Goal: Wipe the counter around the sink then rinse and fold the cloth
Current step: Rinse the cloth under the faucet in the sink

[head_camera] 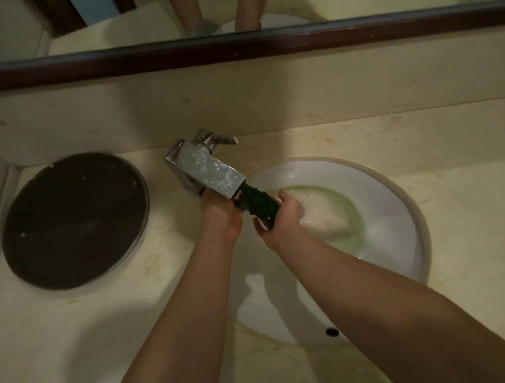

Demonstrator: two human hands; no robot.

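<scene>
A dark green cloth (256, 203), twisted into a tight roll, is stretched between both my hands just under the spout of the chrome faucet (206, 172). My left hand (221, 216) grips its left end, partly hidden below the spout. My right hand (280, 219) grips the right end. Both hands look wet. They hover over the white round sink (403, 209), which holds cloudy, greenish water (331, 212). The beige marble counter (471, 189) surrounds the sink.
A round dark brown tray (72, 220) lies on the counter left of the faucet. A mirror with a dark wooden frame (234, 49) runs along the back wall above the backsplash. The sink's overflow hole (331, 331) shows near the front rim.
</scene>
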